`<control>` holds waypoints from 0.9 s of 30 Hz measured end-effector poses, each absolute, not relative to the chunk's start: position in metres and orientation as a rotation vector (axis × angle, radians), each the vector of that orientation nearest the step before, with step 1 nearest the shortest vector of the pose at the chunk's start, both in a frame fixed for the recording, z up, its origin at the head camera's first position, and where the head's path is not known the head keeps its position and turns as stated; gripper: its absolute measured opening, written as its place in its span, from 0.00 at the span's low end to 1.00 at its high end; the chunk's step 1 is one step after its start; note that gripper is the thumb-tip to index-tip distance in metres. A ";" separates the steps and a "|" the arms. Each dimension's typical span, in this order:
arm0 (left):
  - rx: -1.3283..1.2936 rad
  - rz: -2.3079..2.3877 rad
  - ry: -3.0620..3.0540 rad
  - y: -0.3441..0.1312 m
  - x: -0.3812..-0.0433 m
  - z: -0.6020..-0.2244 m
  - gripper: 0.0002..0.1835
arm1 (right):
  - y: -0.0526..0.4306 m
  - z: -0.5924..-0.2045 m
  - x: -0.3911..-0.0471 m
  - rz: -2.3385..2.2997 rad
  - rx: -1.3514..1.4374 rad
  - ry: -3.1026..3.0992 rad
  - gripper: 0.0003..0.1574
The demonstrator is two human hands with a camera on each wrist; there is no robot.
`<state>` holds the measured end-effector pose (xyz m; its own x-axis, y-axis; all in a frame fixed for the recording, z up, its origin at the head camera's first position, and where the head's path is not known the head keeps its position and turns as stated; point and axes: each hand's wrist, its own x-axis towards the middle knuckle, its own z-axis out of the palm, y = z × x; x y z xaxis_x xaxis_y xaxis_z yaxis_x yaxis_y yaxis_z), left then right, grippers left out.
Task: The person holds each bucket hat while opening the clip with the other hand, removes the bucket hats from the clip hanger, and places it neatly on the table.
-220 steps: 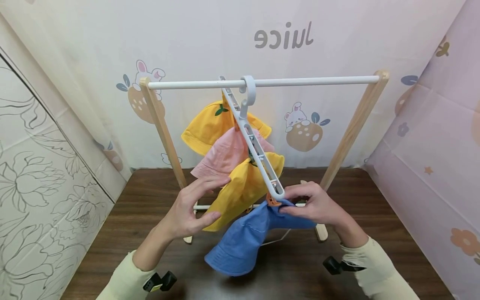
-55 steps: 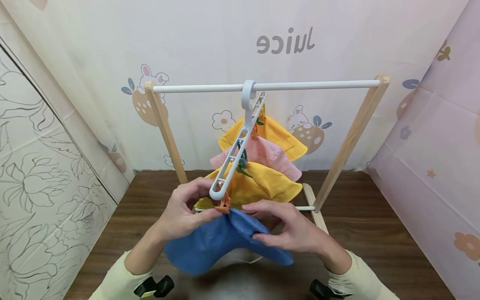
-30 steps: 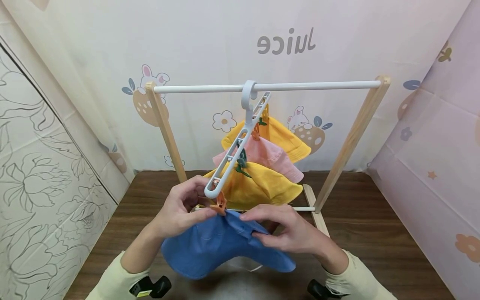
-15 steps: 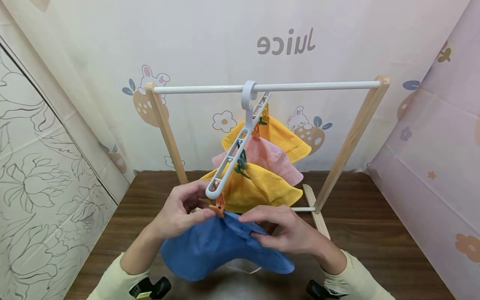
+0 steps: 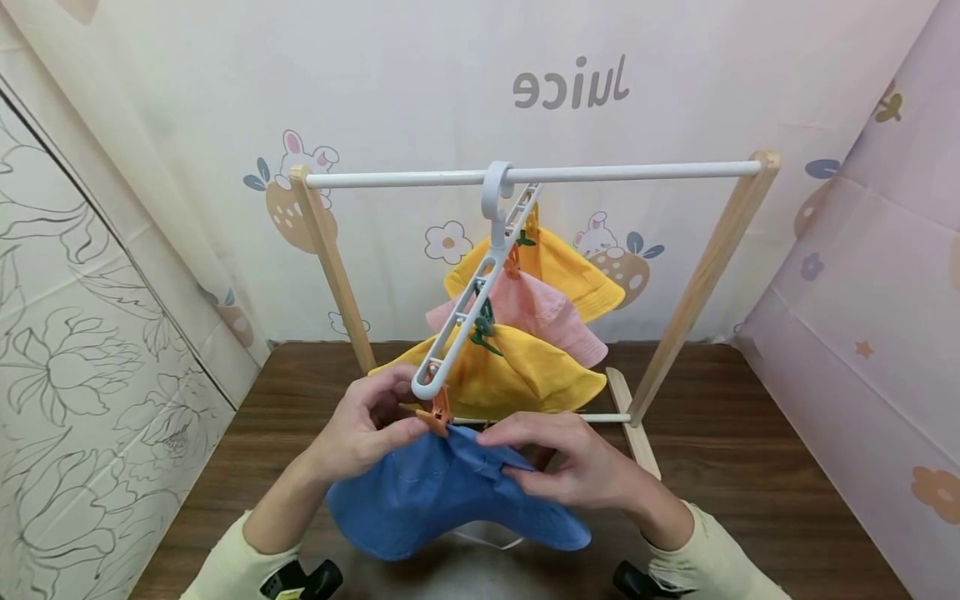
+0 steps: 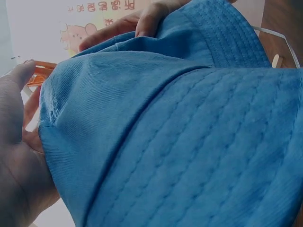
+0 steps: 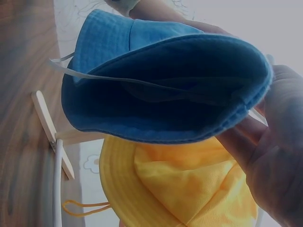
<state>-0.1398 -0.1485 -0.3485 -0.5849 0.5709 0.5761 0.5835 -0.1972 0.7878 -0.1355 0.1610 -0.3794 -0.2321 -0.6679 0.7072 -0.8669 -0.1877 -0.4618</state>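
A blue bucket hat [image 5: 442, 500] hangs by its crown from an orange clip [image 5: 438, 412] at the near end of a white hanger [image 5: 463, 312]. My left hand [image 5: 363, 429] pinches that clip between thumb and fingers. On the right side of the hat, my right hand [image 5: 581, 458] holds a fold of the blue cloth between thumb and fingers. The left wrist view shows the stitched brim of the hat [image 6: 203, 142] up close, the clip [image 6: 41, 71] at its crown. From the right wrist, the hat's hollow inside [image 7: 156, 104] and a pale strap [image 7: 109, 78] show.
Behind the blue hat, a yellow hat [image 5: 517, 367], a pink hat [image 5: 551, 312] and another yellow hat [image 5: 573, 271] hang from the same hanger. The hanger hooks over the white rod [image 5: 637, 172] of a wooden-legged rack [image 5: 697, 292] on a dark wood table [image 5: 750, 467].
Since the oldest frame, the hanger's near end has swung left with the blue hat, and my left hand has taken hold of the orange clip. In the last second almost nothing has moved.
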 end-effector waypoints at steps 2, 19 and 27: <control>-1.431 -1.969 -1.972 -0.148 -0.140 -0.349 0.14 | 0.161 -0.379 -0.135 1.376 1.799 -1.850 0.40; -1.461 -1.957 -1.987 -0.149 -0.138 -0.349 0.15 | 0.160 -0.378 -0.134 1.316 1.788 -1.829 0.34; -1.451 -1.920 -2.001 -0.149 -0.137 -0.349 0.15 | 0.159 -0.377 -0.133 1.336 1.776 -1.843 0.37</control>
